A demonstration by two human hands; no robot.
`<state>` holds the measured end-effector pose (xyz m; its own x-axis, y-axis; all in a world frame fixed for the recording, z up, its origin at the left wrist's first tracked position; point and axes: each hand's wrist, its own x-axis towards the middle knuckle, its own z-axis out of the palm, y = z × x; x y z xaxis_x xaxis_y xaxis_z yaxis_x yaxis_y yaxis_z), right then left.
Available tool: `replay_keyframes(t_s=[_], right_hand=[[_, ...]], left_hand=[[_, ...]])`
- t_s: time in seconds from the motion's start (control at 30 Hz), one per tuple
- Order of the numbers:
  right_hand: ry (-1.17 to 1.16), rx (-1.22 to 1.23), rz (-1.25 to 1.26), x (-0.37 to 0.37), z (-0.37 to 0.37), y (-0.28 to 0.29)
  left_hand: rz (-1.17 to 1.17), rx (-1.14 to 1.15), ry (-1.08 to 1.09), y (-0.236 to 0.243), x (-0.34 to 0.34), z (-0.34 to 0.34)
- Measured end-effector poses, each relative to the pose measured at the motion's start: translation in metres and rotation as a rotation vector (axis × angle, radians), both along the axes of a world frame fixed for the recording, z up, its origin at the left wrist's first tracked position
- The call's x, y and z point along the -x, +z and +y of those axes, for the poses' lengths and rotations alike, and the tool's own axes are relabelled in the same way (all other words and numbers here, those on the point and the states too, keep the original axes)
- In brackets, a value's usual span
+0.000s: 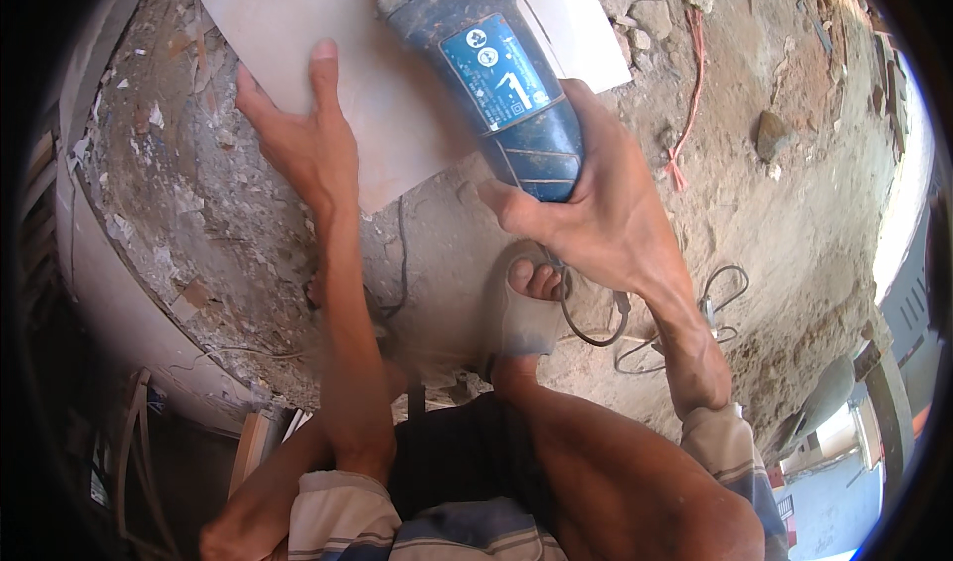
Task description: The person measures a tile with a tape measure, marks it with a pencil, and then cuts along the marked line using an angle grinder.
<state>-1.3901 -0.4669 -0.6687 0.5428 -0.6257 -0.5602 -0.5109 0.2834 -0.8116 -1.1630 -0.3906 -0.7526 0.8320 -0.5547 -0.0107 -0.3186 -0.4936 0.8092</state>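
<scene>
My right hand is wrapped round the rear body of a blue angle grinder. Its grey head runs out of the picture at the top, so the disc cannot be made out. The grinder lies over a large pale tile. At the tile's left edge is my left hand. Its thumb lies on the tile's upper face and a finger reaches to the edge; the other fingers are hidden, seemingly beneath it. Fine dust covers the grinder.
Rubble and plaster bits strew the rough dirt floor. A dark cable loops by my sandalled foot. A reddish string and a stone lie to the right. A low pale ledge curves along the left.
</scene>
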Motion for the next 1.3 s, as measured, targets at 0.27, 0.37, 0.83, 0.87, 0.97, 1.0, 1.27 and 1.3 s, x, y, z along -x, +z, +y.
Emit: replay_keyframes(t_s=[0.27, 0.37, 0.83, 0.87, 0.97, 1.0, 1.27, 1.3], right_hand=[[-0.01, -0.042, 0.005, 0.008, 0.004, 0.003], [-0.014, -0.003, -0.015, 0.012, 0.008, -0.002], [-0.013, -0.003, -0.057, 0.023, 0.019, 0.002], [-0.016, -0.012, -0.064, 0.023, 0.019, 0.002], [-0.017, -0.022, -0.082, 0.027, 0.022, 0.002], [-0.012, -0.028, -0.079, 0.027, 0.021, 0.003], [-0.012, -0.044, -0.077, 0.035, 0.026, 0.004], [-0.013, -0.047, -0.07, 0.036, 0.027, 0.004]], left_hand=[[0.001, 0.002, 0.001, 0.0, 0.001, 0.001], [0.024, -0.013, 0.003, 0.001, 0.001, 0.001], [0.021, -0.013, -0.012, -0.001, 0.0, 0.002], [0.011, -0.016, -0.012, -0.001, 0.0, 0.002], [-0.005, -0.006, -0.017, -0.005, -0.003, 0.004], [-0.012, -0.01, -0.016, -0.005, -0.003, 0.004], [-0.029, -0.012, -0.005, -0.004, -0.001, 0.003], [-0.032, -0.006, -0.007, -0.006, -0.001, 0.003]])
